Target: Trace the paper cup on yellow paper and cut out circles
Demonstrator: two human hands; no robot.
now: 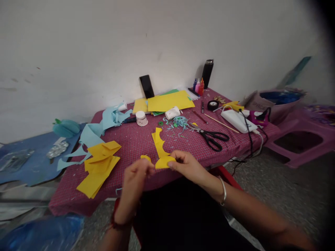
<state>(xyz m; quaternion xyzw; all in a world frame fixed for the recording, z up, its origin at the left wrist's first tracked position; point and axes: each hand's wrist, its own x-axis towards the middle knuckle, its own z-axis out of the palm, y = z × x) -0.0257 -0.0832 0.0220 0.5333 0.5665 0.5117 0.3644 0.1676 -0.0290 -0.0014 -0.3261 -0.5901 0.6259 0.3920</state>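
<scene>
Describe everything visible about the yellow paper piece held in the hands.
The yellow paper piece looks like thin matte craft paper or foam sheet, cut into a curved, wavy-edged strip. Its far end lies flat on the red checked tablecloth, pointing away toward the paper shavings; its near end is lifted and folded or curled over at the table's front edge. The right hand pinches that near end from the right, and the left hand holds a smaller yellow bit just to its left. Whether the two bits join is hidden.

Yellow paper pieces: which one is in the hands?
The small curved yellow scrap at the table's near edge, pinched by the right hand, with the left hand beside it. The folded yellow pile and flat yellow sheets lie untouched.
</scene>
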